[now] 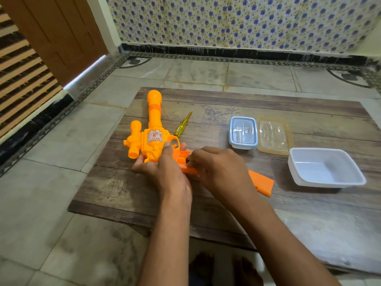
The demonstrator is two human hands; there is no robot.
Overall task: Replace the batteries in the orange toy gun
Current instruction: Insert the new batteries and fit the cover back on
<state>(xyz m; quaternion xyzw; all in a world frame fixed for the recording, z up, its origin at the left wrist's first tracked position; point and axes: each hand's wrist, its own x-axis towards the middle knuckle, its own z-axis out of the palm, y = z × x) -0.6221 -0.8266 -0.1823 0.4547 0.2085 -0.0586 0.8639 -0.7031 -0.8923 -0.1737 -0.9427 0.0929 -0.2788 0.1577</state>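
Note:
The orange toy gun (153, 129) lies on a low wooden table (216, 199), barrel pointing away from me. My left hand (162, 164) grips its body near the trigger guard. The battery bay in the handle (181, 157) stands uncovered. My right hand (216, 168) pinches a small dark battery (188, 160) at the bay's edge. The orange battery cover (262, 182) lies on the table just right of my right wrist.
A yellow-handled screwdriver (183, 124) lies right of the barrel. A small blue-rimmed container (243, 133), a clear lid (275, 135) and a white empty tub (325, 168) stand at the right. Tiled floor surrounds the table.

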